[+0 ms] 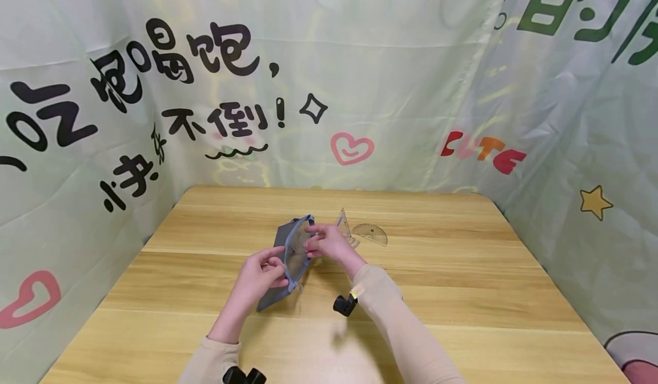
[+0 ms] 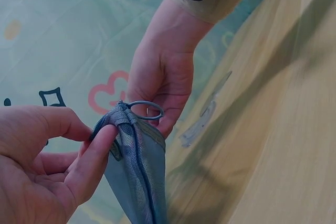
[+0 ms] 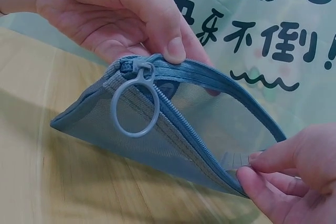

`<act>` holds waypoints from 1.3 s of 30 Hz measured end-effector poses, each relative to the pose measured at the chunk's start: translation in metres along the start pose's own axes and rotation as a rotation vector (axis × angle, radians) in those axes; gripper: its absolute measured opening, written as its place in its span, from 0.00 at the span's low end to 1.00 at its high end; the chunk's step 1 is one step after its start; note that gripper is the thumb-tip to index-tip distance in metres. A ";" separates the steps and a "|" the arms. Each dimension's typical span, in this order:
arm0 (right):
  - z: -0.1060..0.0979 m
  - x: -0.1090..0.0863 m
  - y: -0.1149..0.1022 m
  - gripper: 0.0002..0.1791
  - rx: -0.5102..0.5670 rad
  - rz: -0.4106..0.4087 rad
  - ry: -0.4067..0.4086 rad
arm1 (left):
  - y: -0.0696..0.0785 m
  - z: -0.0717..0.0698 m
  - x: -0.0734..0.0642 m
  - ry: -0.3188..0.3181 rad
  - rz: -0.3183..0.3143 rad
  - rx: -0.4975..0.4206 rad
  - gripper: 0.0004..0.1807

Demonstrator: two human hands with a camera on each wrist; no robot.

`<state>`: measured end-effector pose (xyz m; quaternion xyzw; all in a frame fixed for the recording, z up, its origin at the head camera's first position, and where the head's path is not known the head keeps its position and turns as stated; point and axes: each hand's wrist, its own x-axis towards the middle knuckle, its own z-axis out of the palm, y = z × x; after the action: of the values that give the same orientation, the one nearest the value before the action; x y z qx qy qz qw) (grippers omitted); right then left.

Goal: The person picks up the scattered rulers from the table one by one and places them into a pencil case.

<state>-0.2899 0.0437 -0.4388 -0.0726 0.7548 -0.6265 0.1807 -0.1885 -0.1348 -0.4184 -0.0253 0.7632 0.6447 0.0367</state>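
A blue-grey mesh zipper pouch [image 3: 136,114] stands tilted over the table, its zipped mouth spread wide. My left hand [image 1: 259,275] pinches its rim near the zipper end, thumb on the edge in the right wrist view. A large ring pull [image 3: 135,109] hangs beside that hand. At the other end of the mouth is my right hand [image 1: 329,242]. Between its thumb and finger [image 3: 262,182] it pinches a clear ruler [image 3: 235,160] with fine marks, mostly hidden by the mesh and fingers. The left wrist view shows the right hand behind the pouch.
Beyond the right hand, a clear set square [image 1: 343,223] and a clear protractor [image 1: 371,234] lie on the wooden table [image 1: 462,292]. Printed cloth [image 1: 401,87] hangs around the table's back and sides.
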 end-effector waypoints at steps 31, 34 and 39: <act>-0.014 -0.008 0.002 0.26 -0.083 -0.072 0.103 | -0.002 -0.001 0.002 0.005 -0.003 0.009 0.27; -0.016 -0.008 0.002 0.26 -0.093 -0.071 0.102 | -0.002 -0.001 0.002 0.005 -0.005 0.009 0.27; -0.020 -0.007 0.003 0.26 -0.107 -0.068 0.105 | -0.002 -0.001 0.002 0.000 -0.004 0.009 0.27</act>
<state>-0.2903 0.0652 -0.4373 -0.0749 0.7926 -0.5941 0.1151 -0.1904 -0.1366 -0.4201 -0.0265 0.7661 0.6411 0.0381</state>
